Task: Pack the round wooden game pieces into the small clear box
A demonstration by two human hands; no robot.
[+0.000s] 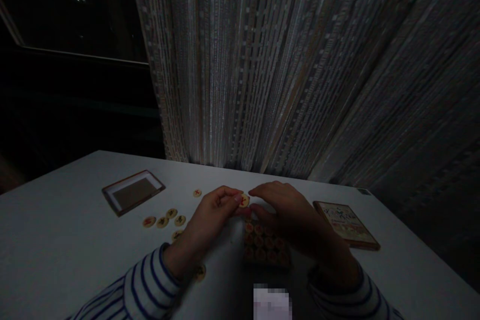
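My left hand (213, 215) pinches a round wooden Chinese chess piece (244, 201) with a red character, between thumb and fingers. My right hand (290, 212) is just to its right, thumb and fingers apart around the piece's side, holding nothing. Below my right hand, a block of stacked chess pieces (258, 242) in neat rows stands on the table, partly hidden by that hand. One loose piece with a red mark (197, 193) lies beyond my left hand. Several more loose pieces (162, 222) lie left of it, some partly covered by my wrist.
On the white table (67, 230), a shallow open box part (112, 203) lies at the left. A flat box lid with a printed picture (348, 224) lies at the right. Behind the table's far edge hangs a striped curtain (232, 70), with a dark window at left.
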